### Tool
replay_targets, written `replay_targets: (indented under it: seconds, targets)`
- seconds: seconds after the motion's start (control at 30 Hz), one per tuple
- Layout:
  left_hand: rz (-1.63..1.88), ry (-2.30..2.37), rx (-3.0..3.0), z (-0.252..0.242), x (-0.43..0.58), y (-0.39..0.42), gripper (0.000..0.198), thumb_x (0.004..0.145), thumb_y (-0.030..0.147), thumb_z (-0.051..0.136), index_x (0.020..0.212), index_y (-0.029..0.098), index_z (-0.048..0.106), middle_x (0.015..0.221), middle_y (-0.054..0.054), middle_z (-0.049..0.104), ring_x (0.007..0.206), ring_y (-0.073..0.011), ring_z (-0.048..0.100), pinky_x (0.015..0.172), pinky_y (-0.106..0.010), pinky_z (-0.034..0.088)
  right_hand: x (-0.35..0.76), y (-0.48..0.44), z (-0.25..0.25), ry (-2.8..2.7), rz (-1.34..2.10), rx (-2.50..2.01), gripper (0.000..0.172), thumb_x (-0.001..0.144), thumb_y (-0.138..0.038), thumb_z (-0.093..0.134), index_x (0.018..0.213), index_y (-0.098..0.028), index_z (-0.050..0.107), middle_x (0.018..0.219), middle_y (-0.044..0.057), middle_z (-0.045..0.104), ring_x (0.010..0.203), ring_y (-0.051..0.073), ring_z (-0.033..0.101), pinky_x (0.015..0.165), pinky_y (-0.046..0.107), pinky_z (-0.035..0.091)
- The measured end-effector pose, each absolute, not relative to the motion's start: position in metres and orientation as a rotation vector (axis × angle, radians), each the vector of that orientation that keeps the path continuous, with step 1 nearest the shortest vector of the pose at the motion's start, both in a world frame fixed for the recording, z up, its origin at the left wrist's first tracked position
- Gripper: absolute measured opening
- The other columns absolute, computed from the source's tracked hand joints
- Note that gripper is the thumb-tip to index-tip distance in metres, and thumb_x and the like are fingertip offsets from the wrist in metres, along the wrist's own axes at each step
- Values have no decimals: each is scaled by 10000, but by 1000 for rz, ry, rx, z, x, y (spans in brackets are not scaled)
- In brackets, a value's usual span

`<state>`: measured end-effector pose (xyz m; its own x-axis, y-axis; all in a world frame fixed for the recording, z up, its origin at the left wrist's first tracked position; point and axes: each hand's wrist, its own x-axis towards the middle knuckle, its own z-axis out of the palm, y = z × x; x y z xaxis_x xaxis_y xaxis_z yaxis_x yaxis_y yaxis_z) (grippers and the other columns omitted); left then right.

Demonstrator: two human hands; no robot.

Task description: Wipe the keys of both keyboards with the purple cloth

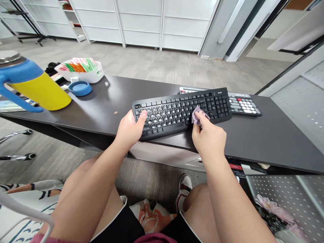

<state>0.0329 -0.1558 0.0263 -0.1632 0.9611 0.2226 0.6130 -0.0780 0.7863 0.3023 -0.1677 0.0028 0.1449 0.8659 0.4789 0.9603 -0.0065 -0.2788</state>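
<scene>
A black keyboard (pixel 174 113) is tilted up over the front part of the dark desk. Its left end is gripped by my left hand (pixel 131 128), with the thumb over the keys and the other fingers hidden beneath. My right hand (pixel 209 135) pinches a crumpled purple patterned cloth (pixel 198 114), which touches the keys left of the number pad. Behind the black keyboard lies a second keyboard (pixel 244 104) with grey, white and red keys, partly covered by it.
On the desk (pixel 273 131), a yellow and blue tumbler (pixel 40 86) stands at the left, beside a blue round lid (pixel 80 88). A white basket (pixel 97 72) of colourful items sits behind them. Flowers (pixel 275 209) are low at the right, near a perforated panel (pixel 280 192).
</scene>
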Motion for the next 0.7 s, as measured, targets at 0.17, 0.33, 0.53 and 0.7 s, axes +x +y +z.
replay_targets:
  seconds: [0.17,0.33,0.53,0.7]
  targets:
    - [1138,1772,1701,26,33,-156,496,1044,607,518,1273,217,719,1254,-106,785,1177,-331,710,993,-437,550,302,-168,2,-1744,-235,-1898,446,981,-255,529,1375,-250,740,1122,138,820,967,311,790,779,350,529]
    - [1131,1782,1687,27,34,-157,500,1042,608,520,1280,216,721,1257,-108,784,1184,-335,708,996,-440,552,300,-169,4,-1756,-231,-1897,441,992,-259,527,1382,-236,732,1168,143,812,990,314,788,790,352,536]
    - [1139,1780,1681,28,34,-157,485,1038,591,532,1290,220,715,1273,-98,783,1203,-334,704,1017,-444,550,299,-169,5,-1768,-250,-1898,451,998,-273,515,1395,-225,724,1187,145,808,995,314,786,786,350,538]
    - [1145,1777,1690,27,34,-157,486,1040,596,533,1281,216,717,1260,-94,786,1186,-326,711,1008,-432,551,300,-169,3,-1776,-258,-1892,459,983,-265,526,1397,-228,722,1237,136,797,1003,310,787,781,347,539]
